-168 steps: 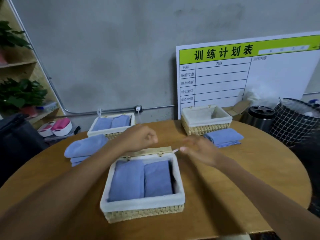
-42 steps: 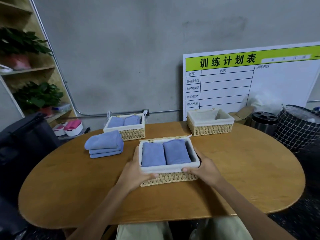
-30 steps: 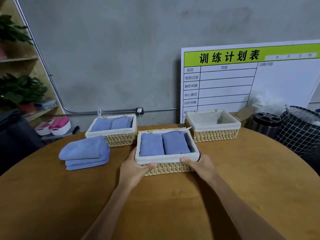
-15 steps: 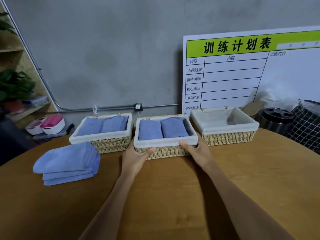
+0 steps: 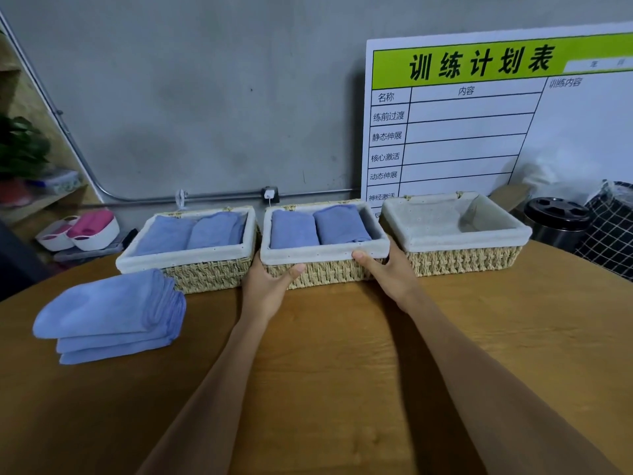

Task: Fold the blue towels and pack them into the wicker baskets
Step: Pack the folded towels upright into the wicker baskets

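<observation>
Three white-lined wicker baskets stand in a row at the table's far edge. The middle basket (image 5: 325, 274) holds two folded blue towels (image 5: 318, 226) side by side. My left hand (image 5: 269, 286) grips its front left corner and my right hand (image 5: 387, 269) grips its front right corner, thumbs on the front wall. The left basket (image 5: 205, 272) also holds two folded towels (image 5: 191, 233). The right basket (image 5: 462, 260) has only its liner inside. A stack of folded blue towels (image 5: 109, 313) lies on the table at the left.
The round wooden table (image 5: 325, 354) carries everything. A white and green chart board (image 5: 496, 118) leans on the grey wall behind the right basket. A black bin (image 5: 556, 219) and a checked hamper (image 5: 613, 228) stand at the right. Shelves with plants stand at the left.
Both hands have pushed the middle basket away from me across the table until it sits in line between the left and right baskets. The camera has moved closer.
</observation>
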Demonstrator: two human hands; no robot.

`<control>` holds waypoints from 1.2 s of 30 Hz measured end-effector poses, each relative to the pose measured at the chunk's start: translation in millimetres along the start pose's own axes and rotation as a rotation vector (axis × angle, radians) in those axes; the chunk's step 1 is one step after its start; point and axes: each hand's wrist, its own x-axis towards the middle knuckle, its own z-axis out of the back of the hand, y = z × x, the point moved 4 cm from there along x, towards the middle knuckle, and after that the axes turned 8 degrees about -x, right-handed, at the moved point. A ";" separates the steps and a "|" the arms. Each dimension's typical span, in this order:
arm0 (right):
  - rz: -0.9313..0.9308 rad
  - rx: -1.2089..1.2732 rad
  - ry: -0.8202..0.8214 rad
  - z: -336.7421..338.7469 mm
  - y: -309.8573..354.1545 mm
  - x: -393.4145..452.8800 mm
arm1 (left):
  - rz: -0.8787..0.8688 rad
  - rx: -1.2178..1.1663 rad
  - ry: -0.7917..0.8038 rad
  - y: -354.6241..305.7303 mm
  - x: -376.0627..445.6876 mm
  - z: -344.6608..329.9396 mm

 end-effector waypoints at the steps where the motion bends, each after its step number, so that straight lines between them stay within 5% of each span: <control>1: 0.000 -0.001 0.002 -0.6 -0.4 0.2 | -0.002 0.000 -0.003 1.6 1.1 -0.3; 36: -0.080 -0.141 -0.059 -3.0 2.6 -9.8 | -0.001 0.123 -0.033 7.5 -1.4 -0.6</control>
